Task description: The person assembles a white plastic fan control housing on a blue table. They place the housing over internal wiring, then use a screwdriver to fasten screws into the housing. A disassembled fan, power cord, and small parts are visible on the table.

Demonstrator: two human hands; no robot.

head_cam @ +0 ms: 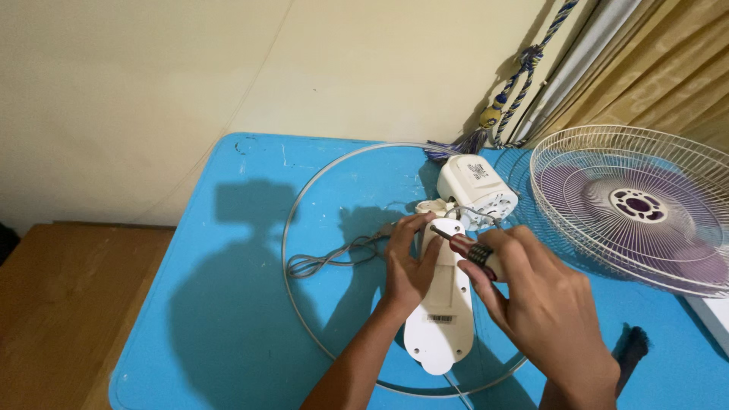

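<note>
A white fan body [444, 304] lies flat on the blue table [228, 304], its motor housing [474, 190] at the far end. My left hand [406, 262] presses on the left side of the fan's neck, fingers spread over it. My right hand [539, 304] grips a screwdriver [463, 244] with a red and black handle. Its tip points at the joint between neck and motor housing. A grey power cord [334, 258] trails left from the fan.
A thin metal ring [292, 220] circles the fan on the table. A wire fan guard [630, 205] with purple blades behind it rests at the right. A wooden surface [68, 304] lies left of the table. Curtain and tasselled rope [516, 76] hang behind.
</note>
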